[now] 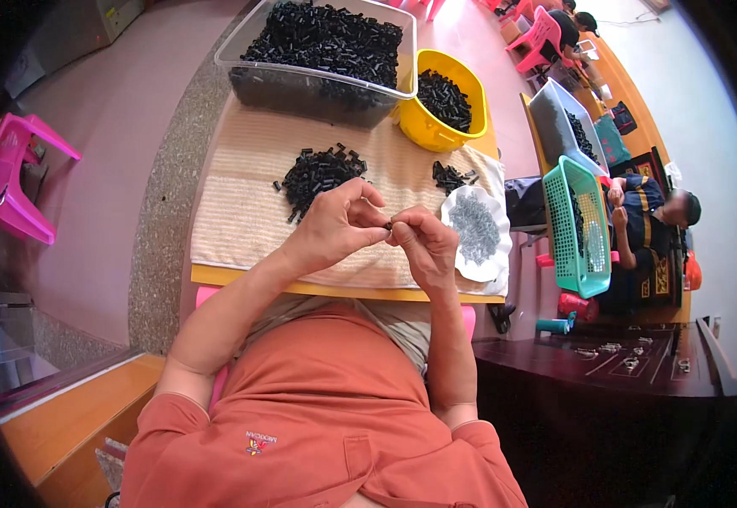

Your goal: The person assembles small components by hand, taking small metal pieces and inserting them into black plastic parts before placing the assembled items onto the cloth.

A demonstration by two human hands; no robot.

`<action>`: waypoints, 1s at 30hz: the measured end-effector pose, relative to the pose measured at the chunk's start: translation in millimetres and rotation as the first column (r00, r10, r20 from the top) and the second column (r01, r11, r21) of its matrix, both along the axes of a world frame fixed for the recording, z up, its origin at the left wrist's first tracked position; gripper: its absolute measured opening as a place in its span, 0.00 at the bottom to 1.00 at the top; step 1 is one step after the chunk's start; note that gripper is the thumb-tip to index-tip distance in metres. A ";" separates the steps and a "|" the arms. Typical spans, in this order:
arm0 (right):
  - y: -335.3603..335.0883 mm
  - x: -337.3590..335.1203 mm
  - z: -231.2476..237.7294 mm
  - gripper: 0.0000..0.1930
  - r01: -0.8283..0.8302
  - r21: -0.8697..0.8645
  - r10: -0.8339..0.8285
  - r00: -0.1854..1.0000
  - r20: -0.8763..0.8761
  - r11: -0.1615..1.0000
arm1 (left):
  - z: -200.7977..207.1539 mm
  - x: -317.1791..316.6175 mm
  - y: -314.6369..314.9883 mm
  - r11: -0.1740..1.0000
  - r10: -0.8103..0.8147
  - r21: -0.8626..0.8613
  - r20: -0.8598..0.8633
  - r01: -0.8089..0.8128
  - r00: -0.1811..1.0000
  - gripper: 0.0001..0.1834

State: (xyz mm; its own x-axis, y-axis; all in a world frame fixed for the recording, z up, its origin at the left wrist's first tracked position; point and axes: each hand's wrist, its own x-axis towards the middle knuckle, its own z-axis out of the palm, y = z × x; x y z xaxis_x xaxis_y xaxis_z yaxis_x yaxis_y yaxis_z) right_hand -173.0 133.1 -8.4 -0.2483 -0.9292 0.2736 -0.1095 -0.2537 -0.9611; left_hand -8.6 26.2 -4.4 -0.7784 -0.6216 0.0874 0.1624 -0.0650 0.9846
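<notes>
Over the near part of the cloth-covered table, my left hand [335, 224] and my right hand [428, 250] meet fingertip to fingertip. Pinched between them is a small black part [388, 226], mostly hidden by the fingers. Just beyond my left hand lies a heap of short black tubular pieces [322, 176]. A smaller pile of black pieces [451, 176] sits beyond my right hand. Beside that hand, a white wavy-rimmed dish [467, 269] holds many tiny clear pieces [475, 227], too small to make out singly.
A large clear bin [318, 91] and a yellow bucket [423, 127], both full of black pieces, stand at the table's far side. To the right, a person [652, 212] works by a green basket [565, 245]. A pink stool [17, 186] stands at left.
</notes>
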 end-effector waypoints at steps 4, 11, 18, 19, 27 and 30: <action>-0.4 0.0 6.3 0.02 0.022 0.001 -0.021 0.967 -0.255 1.000 | -8.4 -0.5 -3.4 0.999 -0.041 0.029 -0.034 0.042 0.999 0.16; -3.5 5.4 11.0 0.04 0.057 -0.168 -0.139 0.832 -0.536 0.984 | -10.1 0.1 -8.0 0.999 -0.049 0.020 0.009 0.049 0.999 0.15; -1.0 16.9 18.1 0.10 0.070 -0.246 -0.220 0.720 -0.659 0.967 | 2.5 4.6 -14.3 0.986 -0.041 0.163 -0.018 0.044 0.999 0.13; -0.4 19.4 19.3 0.12 0.077 -0.232 -0.221 0.686 -0.693 0.970 | 1.2 5.0 -15.9 0.986 -0.039 0.164 -0.019 0.042 0.999 0.13; -6.2 5.8 4.5 0.12 0.178 -0.101 -0.205 0.839 -0.505 0.979 | 1.3 8.6 -24.0 0.962 0.037 0.272 -0.155 0.006 0.987 0.09; -14.9 -3.4 3.2 0.09 0.206 -0.071 -0.209 0.789 -0.578 0.976 | 3.0 13.4 -31.4 0.953 0.105 0.300 -0.170 -0.050 0.980 0.09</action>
